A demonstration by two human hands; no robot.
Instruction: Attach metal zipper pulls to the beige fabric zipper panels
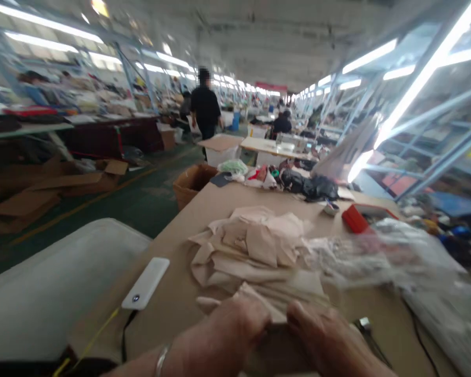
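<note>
At the near edge of the table, my left hand (230, 327), with a silver bracelet at its wrist, is closed on a beige fabric piece (265, 305). Close beside it, my right hand (324, 332) pinches the same piece from the other side. The stretch of cloth below the hands is dark and blurred. Just beyond both hands lies a loose pile of beige fabric pieces (255, 248), folded over one another.
A white power bank (146, 283) with a cable lies left on the table (180, 246). Clear plastic bags (357, 259) and a red box (355, 219) sit right. Black bundles (317, 187) line the far end. A white bin (102, 246) stands left; a person (205, 107) is in the aisle.
</note>
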